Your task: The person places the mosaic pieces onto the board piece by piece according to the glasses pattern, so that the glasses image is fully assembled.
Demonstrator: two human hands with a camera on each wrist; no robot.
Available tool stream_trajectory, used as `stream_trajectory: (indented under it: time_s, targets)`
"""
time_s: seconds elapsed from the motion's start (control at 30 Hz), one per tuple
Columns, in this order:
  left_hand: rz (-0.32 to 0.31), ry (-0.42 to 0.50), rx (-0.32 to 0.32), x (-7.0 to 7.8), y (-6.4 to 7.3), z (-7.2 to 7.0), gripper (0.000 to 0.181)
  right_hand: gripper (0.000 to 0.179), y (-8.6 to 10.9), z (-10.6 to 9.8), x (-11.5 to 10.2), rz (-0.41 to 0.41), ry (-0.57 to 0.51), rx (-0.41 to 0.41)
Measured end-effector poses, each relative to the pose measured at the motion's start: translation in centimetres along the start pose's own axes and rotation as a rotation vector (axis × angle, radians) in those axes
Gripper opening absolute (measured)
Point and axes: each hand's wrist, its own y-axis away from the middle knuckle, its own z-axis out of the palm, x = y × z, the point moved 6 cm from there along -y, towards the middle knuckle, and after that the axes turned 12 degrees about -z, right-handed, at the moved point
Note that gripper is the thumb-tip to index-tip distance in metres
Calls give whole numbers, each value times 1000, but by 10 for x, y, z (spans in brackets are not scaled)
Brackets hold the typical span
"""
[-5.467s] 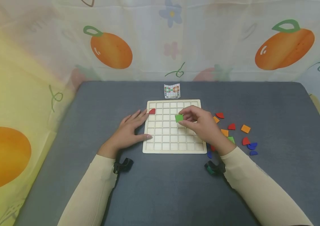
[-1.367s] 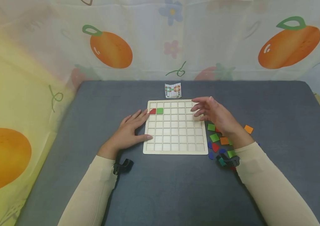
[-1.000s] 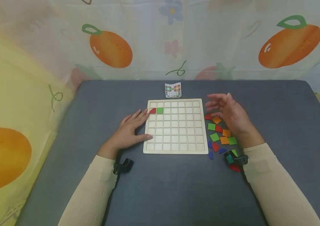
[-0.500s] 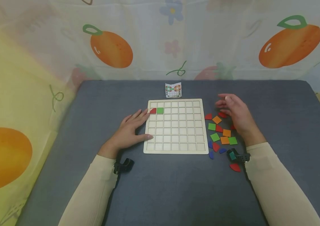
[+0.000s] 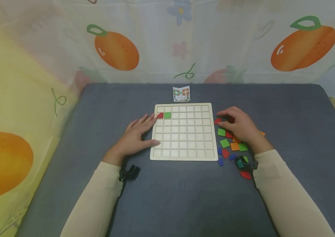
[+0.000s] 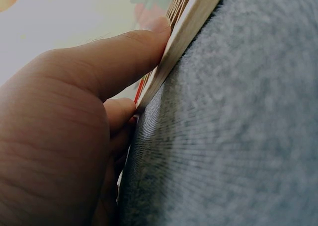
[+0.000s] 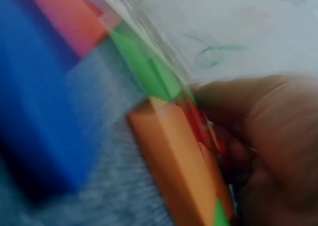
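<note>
Only the head view is showing a printed card (image 5: 181, 94) at the board's (image 5: 182, 144) 12 o'clock; our left hand (image 5: 136, 136) is resting spread at 9, our right hand (image 5: 240, 126) bracketing a red piece (image 5: 218, 120) near 2 (grip unclear).

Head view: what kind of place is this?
Probably an indoor play corner: a fruit-print curtain hangs behind a grey table bearing a gridded board and coloured tiles.

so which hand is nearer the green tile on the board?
Left. The left hand rests on the board, left of the green tile; the right hand is past the board's right edge, over loose tiles.
</note>
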Motion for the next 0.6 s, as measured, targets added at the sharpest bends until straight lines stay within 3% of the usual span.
stream_trajectory:
  time_s: [0.2, 0.6]
  targets:
    - [-5, -2, 0, 1, 1, -1, 98, 28, -1, 2, -4, -16, 72, -3]
    - [-7, -11, -5, 2, 1, -1, 100, 21, 0, 1, -3, 8, 47, 29]
